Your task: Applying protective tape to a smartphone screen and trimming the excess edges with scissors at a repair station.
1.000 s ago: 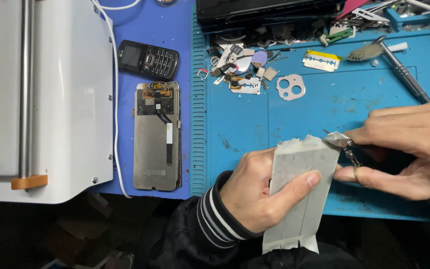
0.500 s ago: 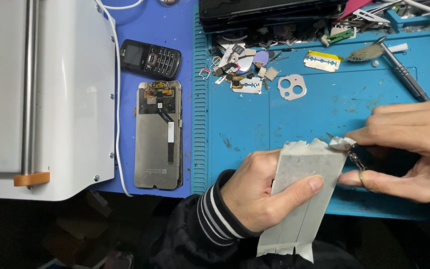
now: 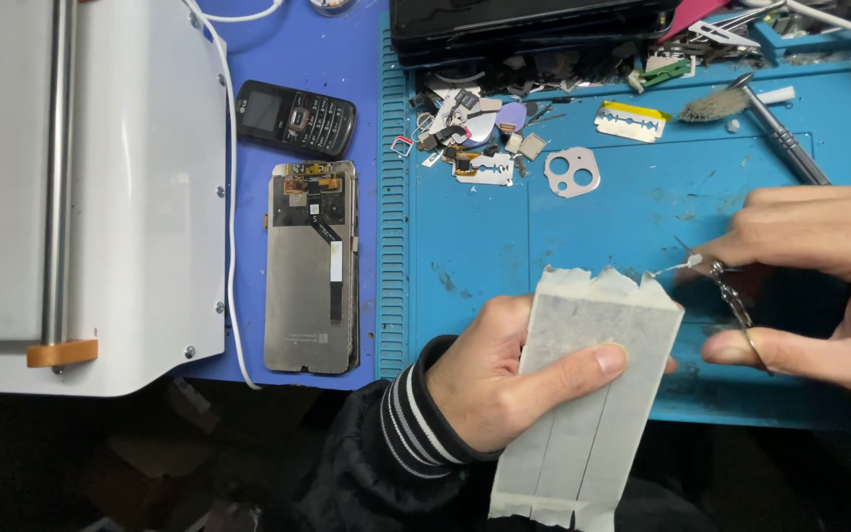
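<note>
Grey, tape-wrapped flat panel point(image 3: 588, 384) sits in our left hand point(image 3: 504, 379), fingers closed round its edge and thumb pressed across its face, above the near edge of the blue work mat point(image 3: 485, 246). Our right hand point(image 3: 819, 281) pinches slim metal tweezers point(image 3: 731, 296), their tips nipping a thin white strip point(image 3: 680, 266) at the panel's top right corner. We judge a low, slow pull along the edge best, with the panel braced firmly.
</note>
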